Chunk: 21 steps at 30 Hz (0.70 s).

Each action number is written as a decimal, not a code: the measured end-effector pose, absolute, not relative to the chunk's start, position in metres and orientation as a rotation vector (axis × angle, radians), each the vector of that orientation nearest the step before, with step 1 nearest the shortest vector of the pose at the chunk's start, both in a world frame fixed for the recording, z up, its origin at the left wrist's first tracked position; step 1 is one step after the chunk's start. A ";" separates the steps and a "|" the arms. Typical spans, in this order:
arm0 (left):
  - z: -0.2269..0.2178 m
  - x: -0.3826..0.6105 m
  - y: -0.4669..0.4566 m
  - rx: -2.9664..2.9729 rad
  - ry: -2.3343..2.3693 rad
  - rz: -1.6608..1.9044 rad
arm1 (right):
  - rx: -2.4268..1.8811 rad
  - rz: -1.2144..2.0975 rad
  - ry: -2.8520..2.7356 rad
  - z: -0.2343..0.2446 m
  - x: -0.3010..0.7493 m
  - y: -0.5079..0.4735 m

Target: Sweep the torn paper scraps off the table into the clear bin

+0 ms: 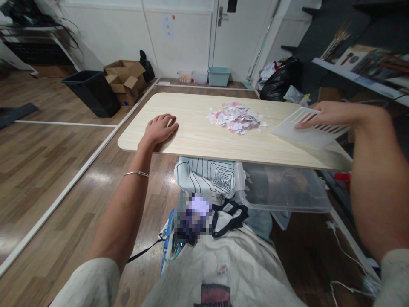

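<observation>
On the pale wooden tabletop point(191, 145) lies a loose heap of torn paper scraps point(238, 118), white with some pink. My right hand point(329, 114) grips a flat white plastic scraper point(300, 132) with a row of slots, thumb on its near face. Its lower edge is close to the tabletop, right of the heap; whether it touches, I cannot tell. Over at the left end, my left hand point(161, 128) rests on the wood, fingers loosely bent and apart, holding nothing. A bracelet circles that wrist.
Beneath the table's near edge sit a clear plastic bin point(287, 187) and a patterned cloth point(207, 177). A black bin point(92, 94) and open cardboard boxes point(124, 81) stand left. Behind are a teal basket point(219, 76) and black bag point(283, 79). A loaded shelf point(361, 79) flanks the right.
</observation>
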<state>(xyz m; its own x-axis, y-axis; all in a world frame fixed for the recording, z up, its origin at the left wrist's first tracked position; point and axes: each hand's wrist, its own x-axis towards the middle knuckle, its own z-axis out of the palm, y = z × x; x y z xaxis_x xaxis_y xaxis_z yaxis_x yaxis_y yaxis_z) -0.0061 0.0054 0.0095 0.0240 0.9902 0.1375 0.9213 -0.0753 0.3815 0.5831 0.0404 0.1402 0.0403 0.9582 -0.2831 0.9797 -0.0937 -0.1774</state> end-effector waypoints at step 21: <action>0.011 -0.006 0.004 2.146 2.014 0.538 | 2.324 -0.559 1.971 0.152 0.570 0.042</action>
